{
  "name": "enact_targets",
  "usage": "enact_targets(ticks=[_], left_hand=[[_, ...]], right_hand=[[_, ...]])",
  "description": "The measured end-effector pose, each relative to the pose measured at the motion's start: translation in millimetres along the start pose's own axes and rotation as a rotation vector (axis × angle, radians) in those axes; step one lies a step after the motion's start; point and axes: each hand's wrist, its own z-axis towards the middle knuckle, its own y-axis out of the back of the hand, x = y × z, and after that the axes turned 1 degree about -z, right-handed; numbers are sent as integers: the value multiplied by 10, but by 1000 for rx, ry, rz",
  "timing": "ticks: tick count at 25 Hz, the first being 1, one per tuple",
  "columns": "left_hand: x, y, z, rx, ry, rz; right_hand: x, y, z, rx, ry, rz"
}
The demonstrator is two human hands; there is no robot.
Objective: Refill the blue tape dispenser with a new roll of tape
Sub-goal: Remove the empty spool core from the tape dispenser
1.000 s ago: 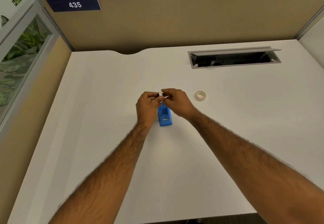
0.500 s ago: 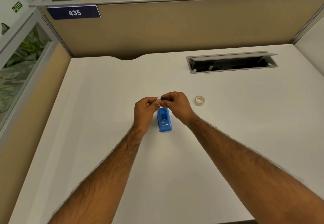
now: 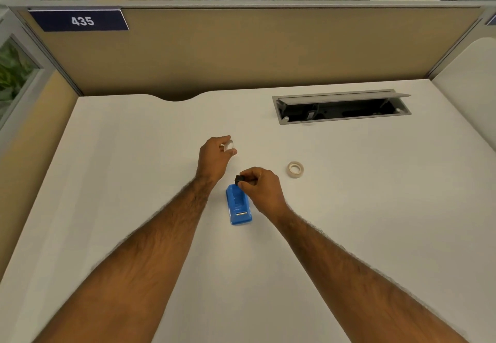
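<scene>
Over the tabletop point(image 3: 134, 181), left grip point(image 3: 214, 160) pinches the old core point(image 3: 229, 145), newly off the spindle point(image 3: 239, 180) right grip point(image 3: 261, 191) pinches for reloading.

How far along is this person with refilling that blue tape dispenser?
Done: the blue dispenser sits with its cradle empty. In hand: the left hand pinches a small pale ring, probably the spent core; the right hand pinches a small black piece just above the dispenser. Left: the new roll lies untouched on the desk, not yet loaded.
</scene>
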Motion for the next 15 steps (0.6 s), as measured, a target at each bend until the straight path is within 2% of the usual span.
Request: enact_targets(ticks=[5, 8, 12, 15], left_hand=[[235, -150, 365, 119, -83, 279], [357, -165, 490, 151, -116, 328], [357, -180, 577, 102, -183, 414], [357, -172, 570, 127, -142, 392]], right_hand=[[-38, -22, 30, 1, -10, 11], [-47, -31, 23, 0, -15, 15], [-59, -46, 11, -2, -18, 2], [-59, -44, 12, 6, 4, -17]])
